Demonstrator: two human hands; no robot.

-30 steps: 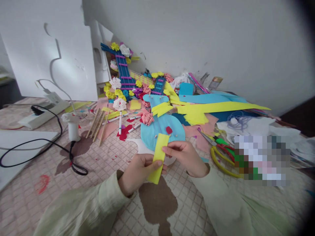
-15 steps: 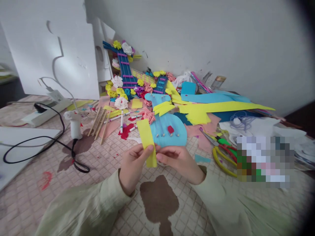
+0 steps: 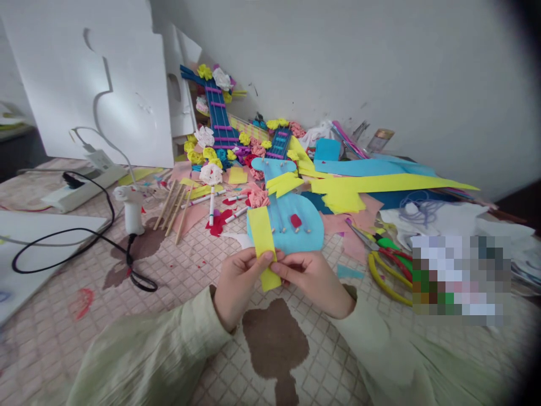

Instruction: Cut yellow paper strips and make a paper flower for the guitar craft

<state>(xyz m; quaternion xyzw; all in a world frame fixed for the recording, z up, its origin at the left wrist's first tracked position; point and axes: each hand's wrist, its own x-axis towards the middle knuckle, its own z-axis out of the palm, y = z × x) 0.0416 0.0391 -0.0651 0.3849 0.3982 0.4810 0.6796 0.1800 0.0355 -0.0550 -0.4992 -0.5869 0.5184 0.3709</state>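
Both hands pinch a yellow paper strip [image 3: 262,237] low in the middle of the view. My left hand [image 3: 236,282] grips its left edge with thumb and fingers closed. My right hand [image 3: 310,279] pinches the strip's right edge near the lower end. The strip stands nearly upright, leaning slightly left. Just behind it lies a light blue guitar-shaped paper cutout [image 3: 296,225] with a small red piece and thin strings on it.
A white glue gun [image 3: 132,208] with a black cord stands at left beside wooden sticks [image 3: 173,206]. Scissors with yellow and green handles [image 3: 382,262] lie at right. Coloured paper scraps, paper flowers and blue paper guitars [image 3: 217,113] pile against the wall. A white power strip [image 3: 80,189] lies far left.
The strip swung from leaning right to leaning left, then nearly upright. Both hands shifted their pinch along it and closed together near its lower half.
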